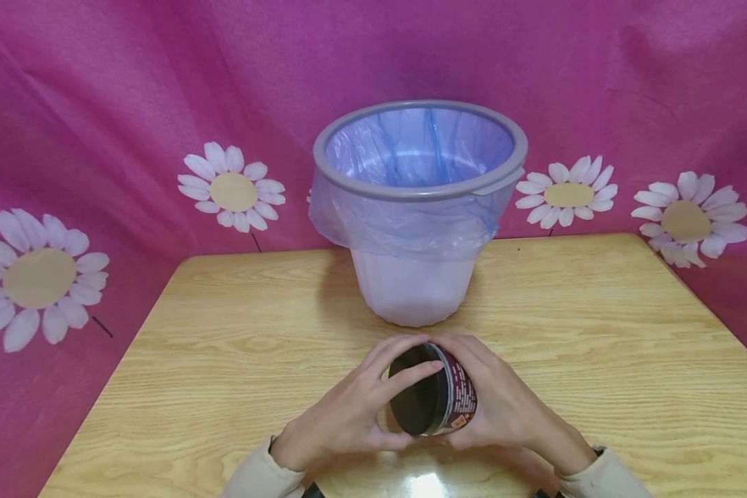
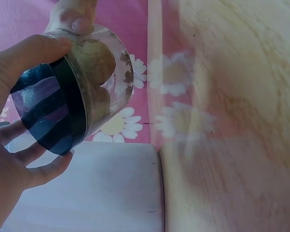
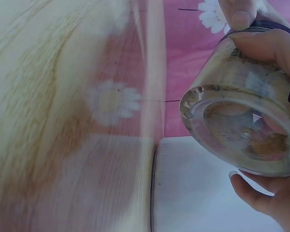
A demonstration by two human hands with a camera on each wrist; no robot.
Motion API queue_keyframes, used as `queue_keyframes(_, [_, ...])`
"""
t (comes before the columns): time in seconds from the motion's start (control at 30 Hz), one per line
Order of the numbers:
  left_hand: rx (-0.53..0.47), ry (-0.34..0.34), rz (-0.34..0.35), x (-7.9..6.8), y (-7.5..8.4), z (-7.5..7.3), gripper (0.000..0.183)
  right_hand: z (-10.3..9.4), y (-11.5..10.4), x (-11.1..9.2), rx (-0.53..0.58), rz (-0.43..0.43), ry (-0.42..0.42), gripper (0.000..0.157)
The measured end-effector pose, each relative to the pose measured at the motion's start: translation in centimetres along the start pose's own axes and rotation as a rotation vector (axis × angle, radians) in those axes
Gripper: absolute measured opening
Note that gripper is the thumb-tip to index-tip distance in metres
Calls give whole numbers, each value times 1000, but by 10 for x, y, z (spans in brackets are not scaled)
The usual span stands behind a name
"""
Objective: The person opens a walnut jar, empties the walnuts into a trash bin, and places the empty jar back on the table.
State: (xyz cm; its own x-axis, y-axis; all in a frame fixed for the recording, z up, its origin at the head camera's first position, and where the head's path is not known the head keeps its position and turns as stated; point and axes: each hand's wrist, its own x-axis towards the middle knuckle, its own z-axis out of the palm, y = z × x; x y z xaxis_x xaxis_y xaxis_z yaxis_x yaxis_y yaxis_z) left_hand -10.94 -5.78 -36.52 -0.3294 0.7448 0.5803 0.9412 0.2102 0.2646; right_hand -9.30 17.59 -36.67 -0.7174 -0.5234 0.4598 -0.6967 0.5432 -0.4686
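Note:
Between both hands is a clear jar [image 1: 463, 389] with a dark lid [image 1: 416, 400], tilted on its side so that the lid faces left. My left hand [image 1: 353, 409] grips the lid, thumb below and fingers spread over and around it. The right hand [image 1: 505, 395] holds the jar's body from the other side, over a dark label with pale print. Through the wall in the left wrist view, the jar [image 2: 100, 79] shows brownish patches inside. Its round bottom [image 3: 246, 133] faces the right wrist camera, with brown residue behind the glassy base.
A white bin [image 1: 414, 290] stands just beyond the hands, near the back of the wooden table [image 1: 236, 346]. A translucent blue bag [image 1: 411, 232] lines it, held under a grey rim [image 1: 420, 191]. Pink cloth [image 1: 131, 104] with daisies hangs behind and at the sides.

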Motion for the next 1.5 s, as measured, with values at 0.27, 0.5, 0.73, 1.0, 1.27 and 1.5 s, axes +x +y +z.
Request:
queue_keyframes(0.27, [21,-8,-42,-1,2,2,99,0,1,0,-2,0,1,113])
queue_keyframes(0.5, [33,-30,-55,0,2,1,105,1,1,0,-2,-12,8,114])
queue_keyframes(0.73, [49,-35,-72,0,3,0,106,0,1,0,-2,-6,9,113])
queue_keyframes(1.0, [57,-52,-74,-1,2,0,106,2,1,0,-16,-29,22,114])
queue_keyframes(1.27, [51,-59,-82,-2,2,-1,105,0,2,0,-13,-17,13,115])
queue_keyframes(1.5, [55,-53,-76,-2,3,-1,106,2,1,0,-17,-22,17,114])
